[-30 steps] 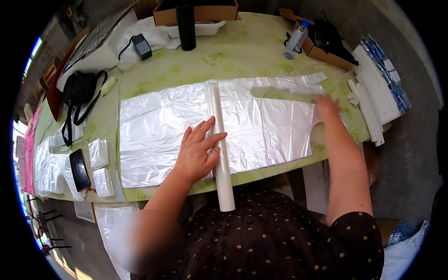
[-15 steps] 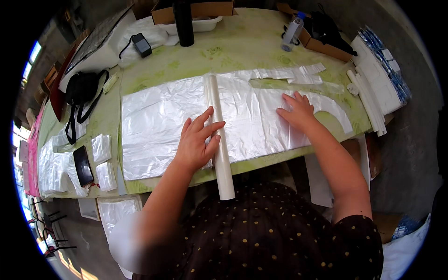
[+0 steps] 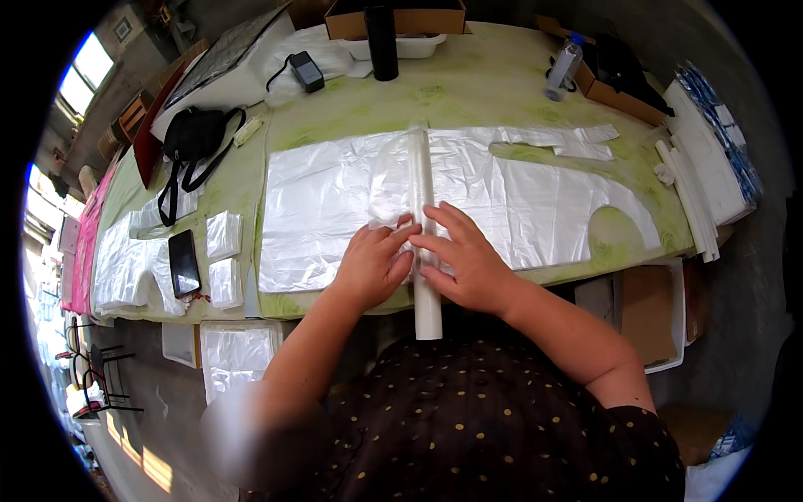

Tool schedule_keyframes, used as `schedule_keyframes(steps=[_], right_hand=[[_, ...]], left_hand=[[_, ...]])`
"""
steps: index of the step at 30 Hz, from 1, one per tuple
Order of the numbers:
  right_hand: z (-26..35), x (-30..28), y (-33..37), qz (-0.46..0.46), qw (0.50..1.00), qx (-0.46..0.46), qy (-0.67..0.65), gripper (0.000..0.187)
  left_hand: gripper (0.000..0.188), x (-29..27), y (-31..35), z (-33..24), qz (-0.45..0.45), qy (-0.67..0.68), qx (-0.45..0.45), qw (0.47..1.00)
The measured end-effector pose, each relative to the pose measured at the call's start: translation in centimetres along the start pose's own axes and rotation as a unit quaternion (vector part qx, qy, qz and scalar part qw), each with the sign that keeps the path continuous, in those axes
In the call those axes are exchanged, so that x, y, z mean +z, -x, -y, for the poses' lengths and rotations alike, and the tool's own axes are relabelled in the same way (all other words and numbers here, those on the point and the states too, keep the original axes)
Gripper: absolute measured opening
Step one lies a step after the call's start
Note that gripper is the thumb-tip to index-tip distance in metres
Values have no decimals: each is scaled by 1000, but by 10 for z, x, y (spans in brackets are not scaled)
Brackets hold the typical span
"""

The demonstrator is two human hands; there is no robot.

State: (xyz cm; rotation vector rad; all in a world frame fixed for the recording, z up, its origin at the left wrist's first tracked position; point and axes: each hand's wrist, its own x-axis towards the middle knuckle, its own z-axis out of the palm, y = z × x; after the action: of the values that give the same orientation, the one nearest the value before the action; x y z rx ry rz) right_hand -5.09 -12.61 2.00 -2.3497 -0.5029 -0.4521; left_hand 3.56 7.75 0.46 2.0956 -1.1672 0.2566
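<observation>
A thin, shiny white plastic sheet (image 3: 326, 188) lies flat on the table. Its right end is cut into strap shapes with a curved opening, like a disposable apron. Across its middle rests a long whitish tube (image 3: 427, 309), its near end jutting past the table edge toward me. My left hand (image 3: 368, 263) touches the tube from the left, fingers bent and apart from the thumb; some film bunches at its fingertips. From the right, my right hand (image 3: 470, 261) lays spread fingers on the tube. Neither hand wraps around it.
To the left are a phone (image 3: 184, 263), folded plastic packets (image 3: 224, 234) and a black bag (image 3: 192, 134). Farther back stand a black cylinder (image 3: 381, 46), a charger-like box (image 3: 307, 72) and a bottle (image 3: 564, 69). White rolls (image 3: 687, 197) lie at the right edge.
My right hand has moved left from the sheet's right part to the tube. My left hand stays at the tube, its fingers more bent. The whole view has shifted slightly.
</observation>
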Motion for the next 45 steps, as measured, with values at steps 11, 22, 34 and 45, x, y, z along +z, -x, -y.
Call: schedule_keyframes(steps=[11, 22, 34, 45], right_hand=[[32, 23, 9, 68, 984, -133, -101, 21], [34, 3, 39, 49, 967, -149, -201, 23], [17, -5, 72, 14, 972, -26, -232, 19], [14, -8, 84, 9, 978, -45, -205, 18]], left_hand=[[14, -23, -7, -5, -36, 243, 14, 969], [23, -56, 23, 11, 68, -88, -46, 993], [59, -100, 41, 42, 8, -264, -294, 919], [101, -104, 27, 70, 70, -298, -473, 826]])
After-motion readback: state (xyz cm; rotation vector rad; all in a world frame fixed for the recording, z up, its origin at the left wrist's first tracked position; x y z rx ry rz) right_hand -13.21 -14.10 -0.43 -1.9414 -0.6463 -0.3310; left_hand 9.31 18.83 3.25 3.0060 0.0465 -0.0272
